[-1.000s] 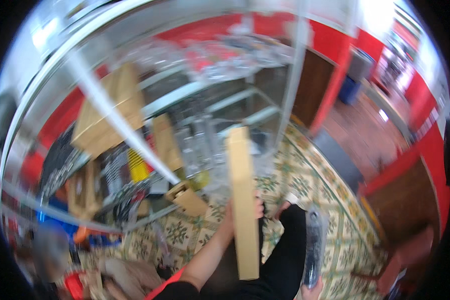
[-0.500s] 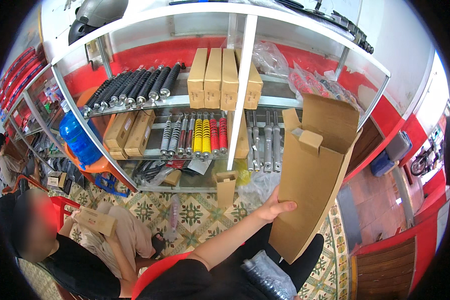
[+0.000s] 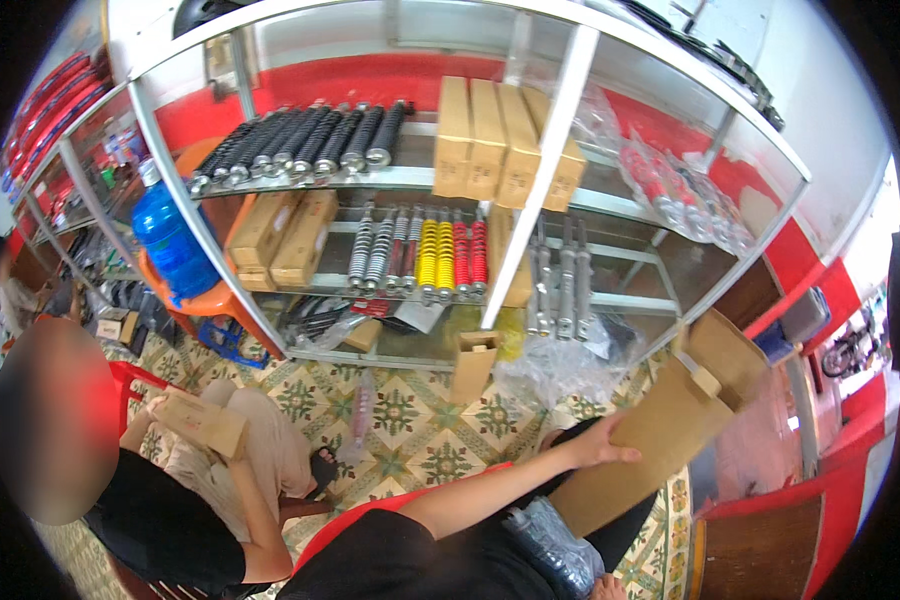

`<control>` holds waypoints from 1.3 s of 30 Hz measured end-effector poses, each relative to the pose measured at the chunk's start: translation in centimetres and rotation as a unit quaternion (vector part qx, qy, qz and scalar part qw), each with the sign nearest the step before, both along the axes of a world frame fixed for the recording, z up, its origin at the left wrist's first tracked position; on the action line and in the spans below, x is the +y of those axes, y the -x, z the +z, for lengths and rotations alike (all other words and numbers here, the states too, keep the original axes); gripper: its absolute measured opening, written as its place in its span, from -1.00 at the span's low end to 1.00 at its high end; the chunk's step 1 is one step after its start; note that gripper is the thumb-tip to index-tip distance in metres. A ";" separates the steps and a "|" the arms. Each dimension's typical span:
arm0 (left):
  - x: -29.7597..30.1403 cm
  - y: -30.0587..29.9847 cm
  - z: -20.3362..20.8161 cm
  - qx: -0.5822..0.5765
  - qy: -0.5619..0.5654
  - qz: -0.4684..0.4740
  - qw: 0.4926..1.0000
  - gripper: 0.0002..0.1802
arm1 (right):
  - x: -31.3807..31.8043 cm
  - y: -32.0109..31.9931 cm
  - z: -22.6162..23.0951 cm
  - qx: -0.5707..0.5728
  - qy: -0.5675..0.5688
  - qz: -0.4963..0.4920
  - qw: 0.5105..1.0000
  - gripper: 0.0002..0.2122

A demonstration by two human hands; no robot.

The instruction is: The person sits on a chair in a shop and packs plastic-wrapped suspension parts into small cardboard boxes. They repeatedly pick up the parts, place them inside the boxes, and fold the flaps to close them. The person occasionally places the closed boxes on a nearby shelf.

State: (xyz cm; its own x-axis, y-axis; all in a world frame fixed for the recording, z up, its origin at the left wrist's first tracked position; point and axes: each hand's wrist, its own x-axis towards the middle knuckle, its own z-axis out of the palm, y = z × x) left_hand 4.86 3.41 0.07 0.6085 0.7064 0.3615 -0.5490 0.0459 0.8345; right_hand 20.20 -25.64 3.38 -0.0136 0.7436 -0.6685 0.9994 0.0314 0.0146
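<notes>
My left hand (image 3: pixel 602 445) grips a long brown cardboard box (image 3: pixel 635 455) by its side, thumb across the front. The box leans to the right, with its upper end open and the flaps folded out. A clear plastic bag holding a dark coiled part, apparently a shock absorber (image 3: pixel 558 545), is over my lap beside the lower end of the box. My right hand (image 3: pixel 610 588) shows only partly at the lower edge, its fingers curled at the end of that bagged part. The rest of this hand is out of sight.
Ahead stands a glass shelf unit (image 3: pixel 560 140) with black shock absorbers (image 3: pixel 315 140), coloured ones (image 3: pixel 430 255) and upright boxes (image 3: pixel 485 140). A small open box (image 3: pixel 473 368) and a plastic sleeve (image 3: pixel 362 415) are on the tiled floor. To the left, a seated person holds a box (image 3: pixel 202 422).
The cardboard box has tilted to the right and come lower with my left hand. More of my right hand shows beside the bagged part. The view has shifted, moving the shelves rightward.
</notes>
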 end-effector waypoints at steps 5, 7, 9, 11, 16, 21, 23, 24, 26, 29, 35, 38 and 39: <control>-1.5 -0.8 0.4 -0.002 -0.078 0.004 0.997 -0.04 | 3.3 2.7 -0.1 0.109 -0.071 0.031 0.991 -0.36; -2.1 -0.6 1.1 0.052 -0.117 0.002 0.992 -0.06 | 4.3 4.2 -0.7 0.148 -0.100 0.048 0.983 -0.33; -3.0 -1.4 0.6 0.071 -0.159 0.043 0.984 -0.07 | 4.9 5.3 -0.8 0.086 -0.083 0.091 0.989 -0.26; -3.6 -0.9 1.0 0.064 -0.177 0.059 0.980 -0.10 | 6.3 6.8 -0.6 0.082 -0.048 0.073 0.993 -0.21; -4.7 1.6 2.1 0.019 -0.186 0.104 0.977 -0.18 | 8.1 5.5 -4.1 0.139 0.037 -0.048 0.988 -0.15; -4.8 1.8 2.1 -0.001 -0.157 0.065 0.985 -0.21 | 6.2 8.1 -2.9 0.110 -0.116 -0.027 0.987 -0.20; -4.5 1.3 1.6 0.003 -0.152 0.068 0.986 -0.18 | 6.0 8.1 -2.6 0.157 -0.109 -0.080 0.978 -0.23; -4.1 1.4 1.4 0.005 -0.145 0.073 0.987 -0.13 | 6.2 8.3 -2.4 0.175 -0.141 -0.056 0.973 -0.29; -4.0 1.3 1.0 0.012 -0.151 0.154 0.976 -0.10 | 7.0 8.8 -2.0 0.181 -0.145 -0.064 0.971 -0.32; -3.5 1.6 0.8 -0.002 -0.126 0.112 0.986 -0.13 | 6.5 7.9 -2.8 0.199 -0.175 -0.062 0.962 -0.37; -3.4 2.9 1.3 0.032 -0.127 0.079 0.988 -0.18 | 6.1 8.2 -1.3 0.227 -0.194 -0.143 0.943 -0.40; -3.1 3.1 1.5 0.060 -0.130 0.074 0.987 -0.18 | 5.0 7.4 -0.2 0.248 -0.230 -0.177 0.924 -0.37; -3.0 2.9 1.5 0.050 -0.129 0.076 0.987 -0.19 | 4.4 7.1 0.2 0.253 -0.243 -0.193 0.916 -0.35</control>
